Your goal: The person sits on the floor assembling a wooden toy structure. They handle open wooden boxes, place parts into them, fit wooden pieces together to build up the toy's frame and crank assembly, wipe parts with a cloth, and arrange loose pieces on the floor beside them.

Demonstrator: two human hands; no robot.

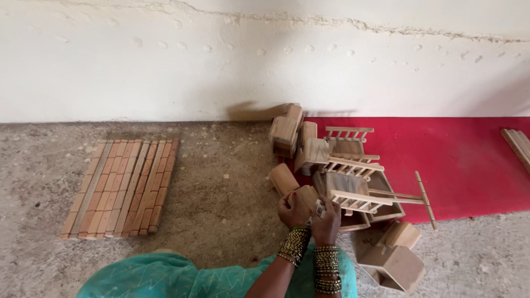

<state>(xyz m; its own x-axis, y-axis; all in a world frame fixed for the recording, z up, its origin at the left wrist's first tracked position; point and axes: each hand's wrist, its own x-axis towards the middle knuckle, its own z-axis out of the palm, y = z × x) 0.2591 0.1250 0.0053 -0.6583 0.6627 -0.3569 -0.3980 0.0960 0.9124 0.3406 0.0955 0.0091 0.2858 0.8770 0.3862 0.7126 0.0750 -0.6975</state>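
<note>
My left hand (pixel 292 212) and my right hand (pixel 328 219) are pressed together low in the middle of the head view, both closed on a small wooden block (pixel 307 195). A bit of whitish material (pixel 319 207) shows between the fingers. Both wrists carry stacks of bangles. Just beyond the hands lies a heap of small wooden toy pieces (pixel 342 165), boxy parts and ladder-like railings. Another rounded wooden piece (pixel 282 178) lies right behind the block.
A mat of flat wooden strips (pixel 122 187) lies on the concrete floor to the left. More wooden box pieces (pixel 393 258) sit at the right of my hands. A red floor band (pixel 469 160) runs along the white wall, with wooden slats (pixel 519 144) at far right.
</note>
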